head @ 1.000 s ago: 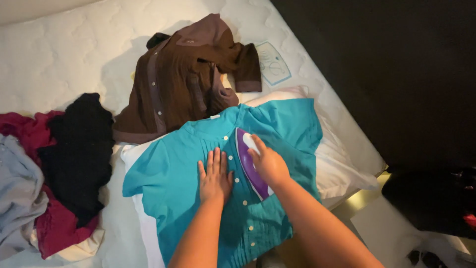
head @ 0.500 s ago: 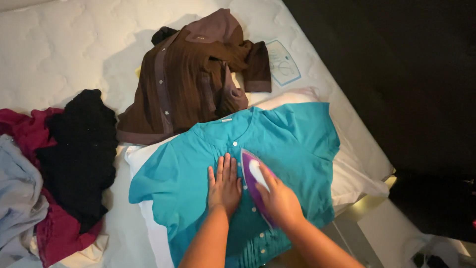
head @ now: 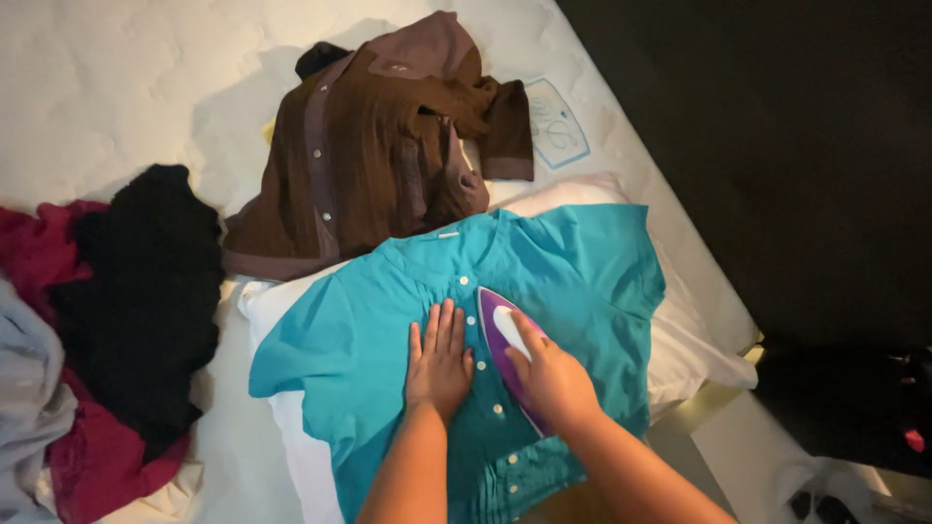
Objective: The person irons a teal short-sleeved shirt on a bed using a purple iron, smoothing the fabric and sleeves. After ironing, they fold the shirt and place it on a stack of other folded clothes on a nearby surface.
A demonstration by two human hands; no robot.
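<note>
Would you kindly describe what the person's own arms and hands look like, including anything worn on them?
Both forearms are bare as far as the frame shows, with no sleeves in view. The left hand and right hand wear no gloves, and no watch, bracelet or ring is visible. The fingernails look short and unpainted.

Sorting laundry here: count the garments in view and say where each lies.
5, maybe more hidden: teal shirt under both hands, brown shirt above it, black garment, maroon garment and grey garment piled at left.

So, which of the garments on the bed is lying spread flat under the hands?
The teal shirt: it lies flat, while the brown shirt and the dark clothes are crumpled.
</note>
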